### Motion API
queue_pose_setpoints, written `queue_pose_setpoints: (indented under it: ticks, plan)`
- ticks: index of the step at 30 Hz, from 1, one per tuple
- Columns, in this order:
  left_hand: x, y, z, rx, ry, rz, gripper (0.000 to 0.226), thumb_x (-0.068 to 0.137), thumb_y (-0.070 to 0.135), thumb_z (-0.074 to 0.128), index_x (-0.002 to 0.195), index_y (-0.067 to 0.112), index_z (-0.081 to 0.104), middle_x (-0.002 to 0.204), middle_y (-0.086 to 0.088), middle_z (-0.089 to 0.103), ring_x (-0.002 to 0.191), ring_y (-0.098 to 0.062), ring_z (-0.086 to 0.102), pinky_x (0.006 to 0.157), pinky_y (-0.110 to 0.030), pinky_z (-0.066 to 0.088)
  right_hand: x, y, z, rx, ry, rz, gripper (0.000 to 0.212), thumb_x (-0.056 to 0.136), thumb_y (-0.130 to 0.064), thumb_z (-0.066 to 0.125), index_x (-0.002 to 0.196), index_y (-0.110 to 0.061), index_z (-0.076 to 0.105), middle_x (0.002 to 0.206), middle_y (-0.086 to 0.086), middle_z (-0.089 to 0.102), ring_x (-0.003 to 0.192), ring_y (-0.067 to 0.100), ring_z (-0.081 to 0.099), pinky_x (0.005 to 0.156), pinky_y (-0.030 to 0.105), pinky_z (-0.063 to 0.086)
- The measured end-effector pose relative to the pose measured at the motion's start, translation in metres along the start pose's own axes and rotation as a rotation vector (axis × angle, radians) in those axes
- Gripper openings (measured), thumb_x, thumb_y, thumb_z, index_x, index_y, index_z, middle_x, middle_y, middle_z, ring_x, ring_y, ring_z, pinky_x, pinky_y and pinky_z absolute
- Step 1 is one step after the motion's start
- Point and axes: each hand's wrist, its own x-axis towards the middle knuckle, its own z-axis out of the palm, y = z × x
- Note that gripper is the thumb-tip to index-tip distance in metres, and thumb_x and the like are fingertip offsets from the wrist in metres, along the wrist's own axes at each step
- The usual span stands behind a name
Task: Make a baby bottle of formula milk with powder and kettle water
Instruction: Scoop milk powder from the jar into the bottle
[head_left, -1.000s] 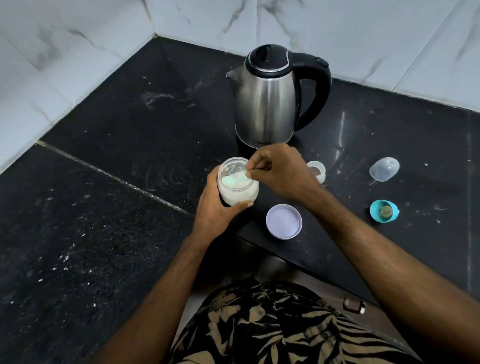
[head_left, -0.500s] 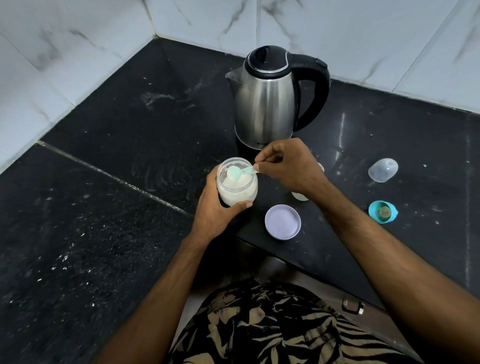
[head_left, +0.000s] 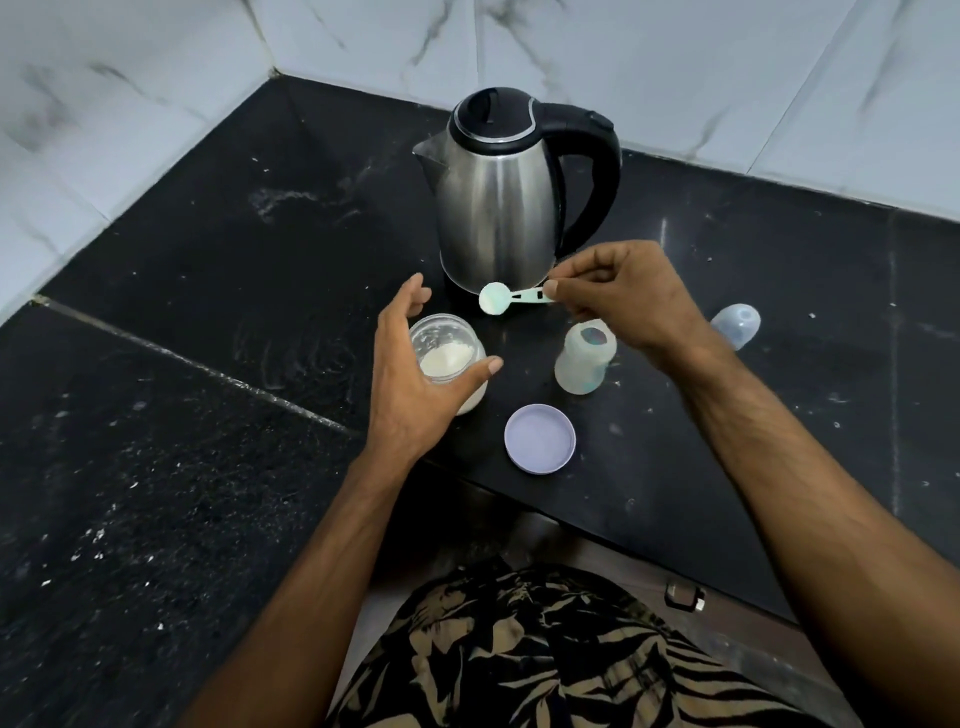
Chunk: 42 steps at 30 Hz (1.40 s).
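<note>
The left hand cups the open jar of white powder with loosely spread fingers. The right hand pinches the scoop above the counter, beside the open bottle.

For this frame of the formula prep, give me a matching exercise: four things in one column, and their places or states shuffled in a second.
Things:
1. pale green plastic scoop
2. clear glass jar of white powder
3. round lilac plastic lid
4. steel kettle with black handle

States:
A. lying flat on the black counter, near its front edge
B. pinched by its handle in the right hand
C. standing at the back, lid closed
D. open, with the left hand cupped round it

Pairs: 1-B, 2-D, 3-A, 4-C
</note>
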Motion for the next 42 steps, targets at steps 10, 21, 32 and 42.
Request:
queue_pose_setpoints:
  ticks: [10, 21, 32, 42]
  plan:
    - [0.014, 0.030, 0.048, -0.039, -0.142, 0.115, 0.099, 0.073, 0.027, 0.088, 0.151, 0.016, 0.030, 0.138, 0.000, 0.051, 0.130, -0.007, 0.048, 0.110, -0.021, 0.036, -0.011, 0.018, -0.049, 0.070, 0.125, 0.031, 0.010, 0.081, -0.010, 0.078, 0.088, -0.004, 0.074, 0.077, 0.011, 0.072, 0.057, 0.008, 0.058, 0.062, 0.023, 0.053]
    - [-0.005, 0.008, 0.111, -0.041, -0.268, -0.050, 0.099, 0.072, 0.029, 0.088, 0.151, 0.018, 0.030, 0.138, -0.001, 0.048, 0.125, -0.012, 0.049, 0.107, -0.035, 0.043, -0.029, 0.047, -0.070, 0.095, 0.179, 0.112, 0.018, 0.079, -0.010, 0.080, 0.093, -0.007, 0.069, 0.073, 0.008, 0.070, 0.055, 0.007, 0.060, 0.059, 0.023, 0.054]
    - [0.004, 0.003, 0.127, 0.023, -0.242, -0.036, 0.061, 0.072, 0.025, 0.087, 0.123, 0.019, 0.054, 0.122, 0.001, 0.056, 0.107, -0.013, 0.056, 0.093, -0.039, 0.052, -0.034, 0.050, -0.073, -0.024, 0.185, 0.071, 0.020, 0.081, -0.011, 0.079, 0.097, -0.004, 0.069, 0.071, 0.008, 0.069, 0.056, 0.008, 0.059, 0.060, 0.022, 0.054]
    - [0.006, -0.001, 0.127, 0.015, -0.249, -0.021, 0.058, 0.071, 0.029, 0.087, 0.118, 0.024, 0.053, 0.118, 0.003, 0.057, 0.106, -0.017, 0.059, 0.090, -0.044, 0.054, -0.036, 0.042, -0.063, -0.352, 0.218, -0.138, 0.011, 0.082, -0.015, 0.077, 0.090, -0.014, 0.070, 0.072, -0.013, 0.066, 0.060, -0.007, 0.056, 0.060, 0.007, 0.044]
